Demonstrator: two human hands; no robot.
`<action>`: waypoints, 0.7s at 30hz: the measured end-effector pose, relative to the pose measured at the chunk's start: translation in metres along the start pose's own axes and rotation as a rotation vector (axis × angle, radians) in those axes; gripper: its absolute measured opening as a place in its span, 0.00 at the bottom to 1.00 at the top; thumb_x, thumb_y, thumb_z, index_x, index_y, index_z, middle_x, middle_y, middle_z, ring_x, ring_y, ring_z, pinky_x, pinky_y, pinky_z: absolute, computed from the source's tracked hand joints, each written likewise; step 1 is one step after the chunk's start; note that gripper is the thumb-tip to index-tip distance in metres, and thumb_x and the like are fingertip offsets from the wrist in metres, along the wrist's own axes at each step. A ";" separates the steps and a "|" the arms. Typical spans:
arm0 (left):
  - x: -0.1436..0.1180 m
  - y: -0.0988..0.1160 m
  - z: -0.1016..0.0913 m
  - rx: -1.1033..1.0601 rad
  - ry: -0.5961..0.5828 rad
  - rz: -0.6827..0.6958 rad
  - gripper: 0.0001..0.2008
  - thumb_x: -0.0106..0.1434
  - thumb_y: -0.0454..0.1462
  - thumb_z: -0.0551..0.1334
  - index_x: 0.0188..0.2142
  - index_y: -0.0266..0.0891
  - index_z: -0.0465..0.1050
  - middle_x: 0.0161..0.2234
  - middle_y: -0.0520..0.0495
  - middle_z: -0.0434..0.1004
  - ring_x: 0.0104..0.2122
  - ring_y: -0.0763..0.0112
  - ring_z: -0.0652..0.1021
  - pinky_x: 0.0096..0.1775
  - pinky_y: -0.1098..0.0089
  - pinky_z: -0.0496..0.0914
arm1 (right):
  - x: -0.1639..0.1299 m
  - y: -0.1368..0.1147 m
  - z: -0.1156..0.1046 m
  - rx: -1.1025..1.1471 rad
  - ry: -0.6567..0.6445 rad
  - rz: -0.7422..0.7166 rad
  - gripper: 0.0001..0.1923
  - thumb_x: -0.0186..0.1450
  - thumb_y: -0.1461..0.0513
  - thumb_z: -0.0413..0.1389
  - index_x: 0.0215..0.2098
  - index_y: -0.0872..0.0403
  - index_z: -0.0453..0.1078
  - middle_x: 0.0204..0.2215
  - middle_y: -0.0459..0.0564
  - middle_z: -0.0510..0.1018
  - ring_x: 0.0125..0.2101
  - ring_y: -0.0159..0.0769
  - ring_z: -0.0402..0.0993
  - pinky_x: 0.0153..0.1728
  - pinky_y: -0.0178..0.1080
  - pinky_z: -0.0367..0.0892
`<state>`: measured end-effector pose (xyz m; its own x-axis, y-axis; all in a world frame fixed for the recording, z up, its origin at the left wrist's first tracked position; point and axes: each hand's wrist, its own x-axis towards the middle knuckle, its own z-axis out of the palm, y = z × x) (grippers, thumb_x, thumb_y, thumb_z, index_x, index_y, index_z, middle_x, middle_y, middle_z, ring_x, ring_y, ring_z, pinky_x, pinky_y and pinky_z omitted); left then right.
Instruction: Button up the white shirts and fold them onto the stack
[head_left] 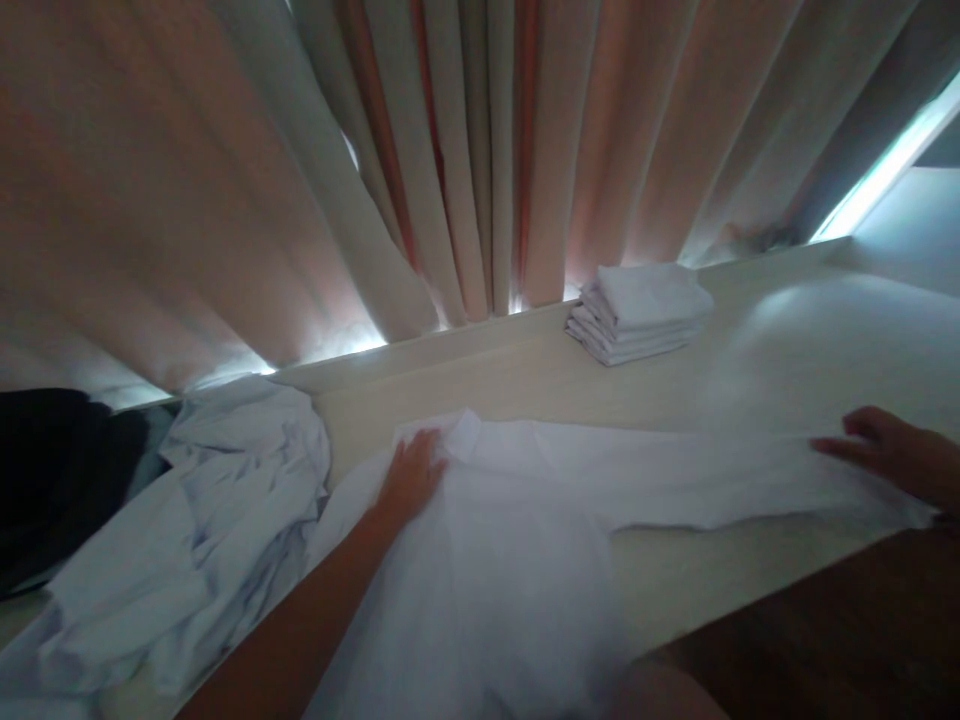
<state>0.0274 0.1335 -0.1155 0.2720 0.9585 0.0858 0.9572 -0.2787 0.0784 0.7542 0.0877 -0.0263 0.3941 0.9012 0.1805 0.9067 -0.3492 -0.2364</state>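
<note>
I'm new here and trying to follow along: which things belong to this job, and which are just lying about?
Likely part of the job:
White garment, left hand on it, right hand at its sleeve
Perhaps the crumpled white cloth and folded white stack

Seemingly just there:
Black item, far left
Curtains behind

Shirt (517, 560) on table (465, 385), front and center, sleeve (712, 480) stretching right. Left hand (409, 475) on shirt near collar (463, 432); right hand (892, 450) at sleeve's outer end. Clothes heap (247, 480) left of shirt; bundle (52, 480) farther left, at view edge. Stack of clothes (652, 300) behind sleeve, toward table's back edge. Curtain (487, 150) behind everything, along table.
</note>
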 end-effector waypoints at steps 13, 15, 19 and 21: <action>0.005 -0.021 0.028 0.105 0.023 0.035 0.33 0.73 0.52 0.43 0.71 0.40 0.48 0.71 0.44 0.49 0.70 0.56 0.51 0.67 0.48 0.44 | -0.041 -0.029 0.068 -0.207 -0.044 0.062 0.43 0.68 0.37 0.42 0.69 0.57 0.58 0.70 0.70 0.50 0.63 0.65 0.54 0.46 0.60 0.53; 0.007 -0.025 0.032 0.119 0.028 0.037 0.33 0.72 0.52 0.43 0.71 0.41 0.48 0.71 0.44 0.49 0.70 0.56 0.51 0.67 0.49 0.45 | -0.037 -0.014 0.074 -0.185 -0.175 0.104 0.45 0.66 0.35 0.43 0.69 0.55 0.57 0.68 0.71 0.53 0.61 0.68 0.55 0.44 0.60 0.53; 0.013 -0.027 0.033 0.141 0.024 0.009 0.33 0.72 0.52 0.43 0.71 0.41 0.48 0.71 0.45 0.49 0.70 0.56 0.51 0.67 0.48 0.46 | -0.023 0.009 0.070 -0.163 -0.235 0.181 0.48 0.65 0.33 0.42 0.71 0.56 0.53 0.69 0.70 0.51 0.63 0.69 0.51 0.43 0.60 0.52; 0.016 -0.025 0.032 0.152 0.029 -0.021 0.33 0.72 0.51 0.42 0.72 0.41 0.47 0.72 0.46 0.48 0.71 0.55 0.50 0.67 0.48 0.46 | -0.021 0.013 0.065 -0.156 -0.242 0.239 0.49 0.65 0.34 0.43 0.71 0.58 0.53 0.69 0.71 0.51 0.63 0.69 0.51 0.42 0.60 0.52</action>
<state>0.0109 0.1577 -0.1476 0.2513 0.9611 0.1146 0.9671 -0.2445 -0.0708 0.7477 0.0806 -0.0949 0.5671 0.8178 -0.0974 0.8130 -0.5748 -0.0924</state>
